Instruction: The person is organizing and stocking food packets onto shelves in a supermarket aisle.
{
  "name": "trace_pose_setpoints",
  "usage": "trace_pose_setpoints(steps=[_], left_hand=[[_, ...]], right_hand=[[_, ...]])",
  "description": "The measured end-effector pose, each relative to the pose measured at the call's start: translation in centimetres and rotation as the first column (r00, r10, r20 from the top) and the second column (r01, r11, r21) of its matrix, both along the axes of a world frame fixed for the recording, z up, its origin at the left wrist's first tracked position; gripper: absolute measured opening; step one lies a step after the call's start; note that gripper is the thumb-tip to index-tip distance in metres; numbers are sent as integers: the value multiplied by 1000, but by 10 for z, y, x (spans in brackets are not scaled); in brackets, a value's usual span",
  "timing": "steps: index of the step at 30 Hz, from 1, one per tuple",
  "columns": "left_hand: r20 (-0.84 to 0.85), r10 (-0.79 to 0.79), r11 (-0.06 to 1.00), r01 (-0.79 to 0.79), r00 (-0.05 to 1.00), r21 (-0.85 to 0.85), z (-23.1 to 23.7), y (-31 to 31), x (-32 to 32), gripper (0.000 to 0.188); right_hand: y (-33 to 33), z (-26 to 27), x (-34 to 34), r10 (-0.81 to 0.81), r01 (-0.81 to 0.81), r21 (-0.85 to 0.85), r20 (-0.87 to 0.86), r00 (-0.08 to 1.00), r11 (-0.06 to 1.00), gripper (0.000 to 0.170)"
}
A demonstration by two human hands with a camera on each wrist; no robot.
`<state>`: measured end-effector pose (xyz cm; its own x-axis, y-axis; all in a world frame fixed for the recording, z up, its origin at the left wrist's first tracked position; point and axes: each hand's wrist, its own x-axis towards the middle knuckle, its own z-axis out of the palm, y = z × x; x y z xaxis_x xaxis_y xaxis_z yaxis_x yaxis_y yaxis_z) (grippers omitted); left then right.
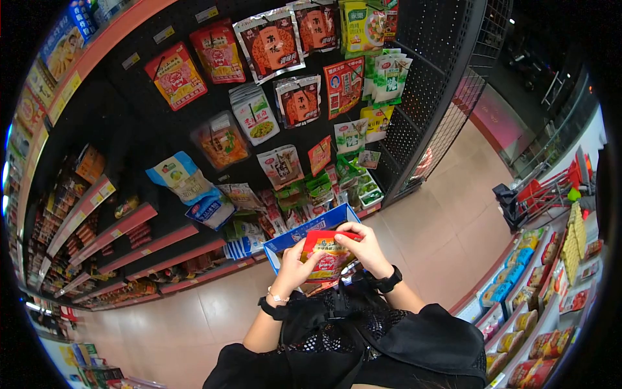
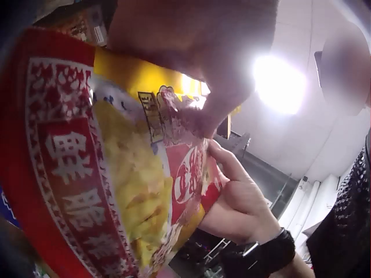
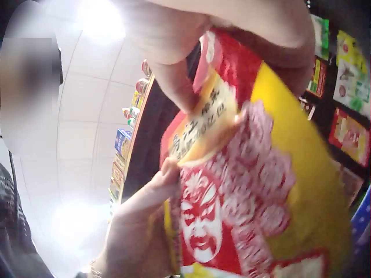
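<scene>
Left hand (image 1: 299, 264) and right hand (image 1: 366, 251) both gripping the red-yellow packet (image 1: 326, 257) by opposite edges, packet above the blue box (image 1: 311, 228), hanging packets (image 1: 280, 183) just beyond, open floor (image 1: 414, 240) to my right.

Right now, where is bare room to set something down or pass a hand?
Pinkish floor tiles are bare between the black perforated side panel and right-hand shelves. A hand might fit where black backing shows between the leftmost hanging red-yellow packet and the blue-white plastic bag. Crowded: the low packets beside the open blue box.
</scene>
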<state>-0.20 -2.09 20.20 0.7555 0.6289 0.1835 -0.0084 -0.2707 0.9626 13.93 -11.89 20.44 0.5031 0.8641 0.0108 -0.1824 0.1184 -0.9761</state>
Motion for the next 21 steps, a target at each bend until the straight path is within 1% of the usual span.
trace_pose_setpoints(steps=[2,3,4,6,8,10,11,12,13,14,15,16,17,18,20,21], left_hand=[[-179,-25,968,69,984,242,4,5,-7,25],[-263,-12,932,106,965,346,13,6,-9,25],[-262,-11,933,105,965,346,12,9,-11,25],[-329,-86,898,216,941,383,8,13,-15,25],[-323,-94,892,224,942,392,0,13,-16,25],[-334,-140,931,239,932,275,-3,11,-16,26],[-297,-165,946,236,941,222,-5,9,-16,27],[-294,-157,947,228,943,225,-6,7,-15,27],[-283,-157,956,217,946,196,-8,6,-14,26],[-272,-155,964,206,950,168,-9,5,-14,25],[-294,-167,959,224,941,172,-16,7,-13,23],[-256,-167,944,229,952,238,-20,8,-12,21],[-280,-160,937,235,947,259,-27,10,-13,20],[-304,-155,929,243,940,279,-29,10,-13,20],[-295,-157,931,241,942,274,-31,10,-14,22],[-287,-165,933,244,943,263,-29,10,-13,25]], right_hand=[[-5,-2,2,29,-29,-1,179,983,1000,10],[-10,5,4,68,-43,-87,319,945,995,11],[-12,2,8,90,-37,-103,585,806,994,12],[-15,-9,10,114,-86,-75,722,683,993,13],[-15,-13,10,122,-103,-71,735,667,992,13],[-16,-15,9,132,-123,-68,748,651,990,12],[-17,-13,10,146,-146,-62,713,686,987,12],[-17,-11,10,163,-172,-56,677,717,984,11],[-19,-6,10,206,-190,-97,662,721,977,11],[-20,-3,10,210,-200,-93,666,716,975,11],[-20,-1,9,214,-190,-111,679,702,975,11],[-21,-1,8,218,-180,-128,691,689,975,11],[-21,-4,8,218,-167,-142,715,665,976,13],[-21,-7,8,218,-173,-136,717,662,975,13],[-21,-12,7,220,-128,-180,805,551,975,14],[-22,-12,6,229,-92,-214,811,539,973,14]])
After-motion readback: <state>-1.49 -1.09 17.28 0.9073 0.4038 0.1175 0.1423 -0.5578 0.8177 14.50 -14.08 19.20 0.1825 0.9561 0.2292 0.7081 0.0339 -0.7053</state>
